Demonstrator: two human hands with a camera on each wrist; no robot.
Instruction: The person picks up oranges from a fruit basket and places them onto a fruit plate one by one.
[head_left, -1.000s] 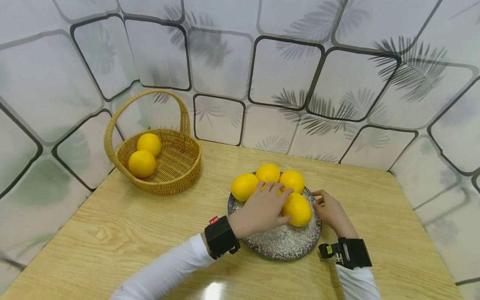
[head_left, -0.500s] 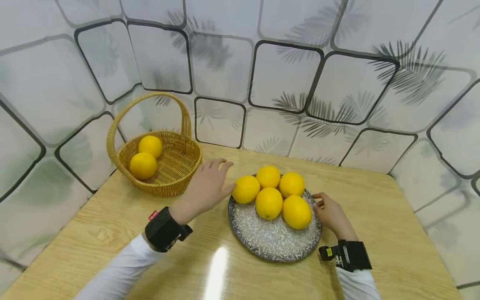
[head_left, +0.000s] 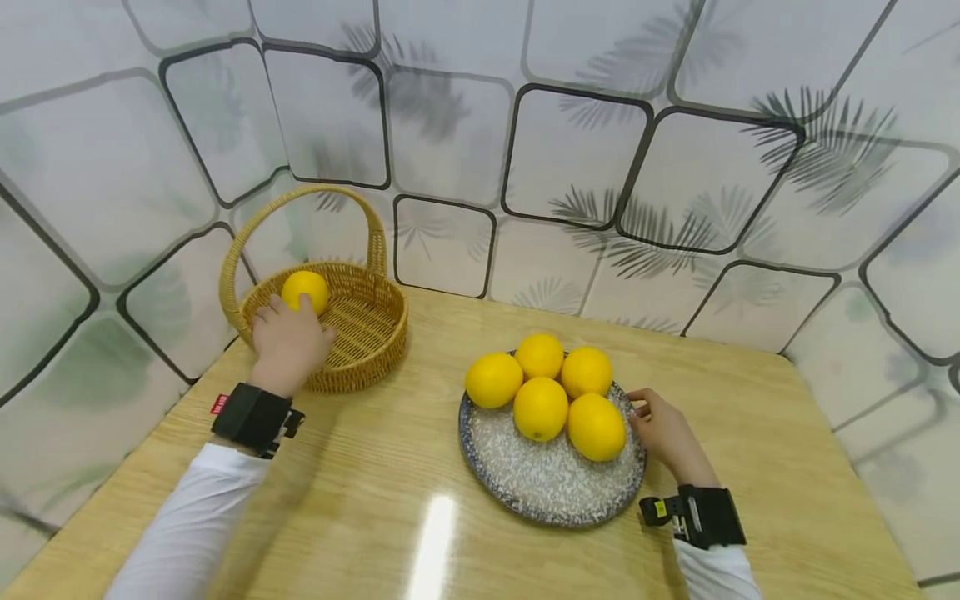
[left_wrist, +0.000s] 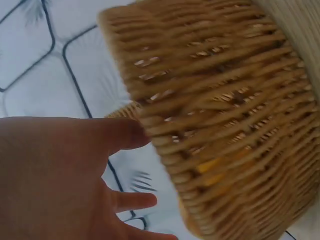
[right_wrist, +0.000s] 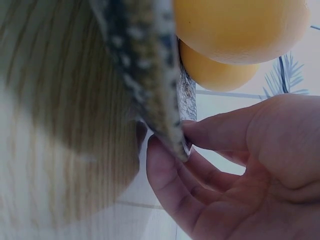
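Observation:
My left hand [head_left: 288, 343] reaches over the near left rim of a wicker basket [head_left: 378, 365], fingers extended and spread. One orange [head_left: 309, 287] shows just past its fingertips; the other spot inside is covered by the hand. In the left wrist view the fingers stand above the basket's woven wall [left_wrist: 225, 110], the thumb tip right at the rim. My right hand [head_left: 666, 429] pinches the right rim of a speckled grey plate [head_left: 551, 492], thumb above and fingers beneath, as the right wrist view shows. Several oranges [head_left: 540, 408] sit grouped toward the plate's back.
A tall arched handle [head_left: 232, 267] rises over the basket. Both things stand on a light wooden table [head_left: 360, 475], with a patterned wall [head_left: 442, 250] behind its back edge. The basket is left of the plate, with bare wood between them.
My left hand has let go of an orange on the plate and moved left, into the basket over the nearer orange there. The right hand has stayed at the plate's rim.

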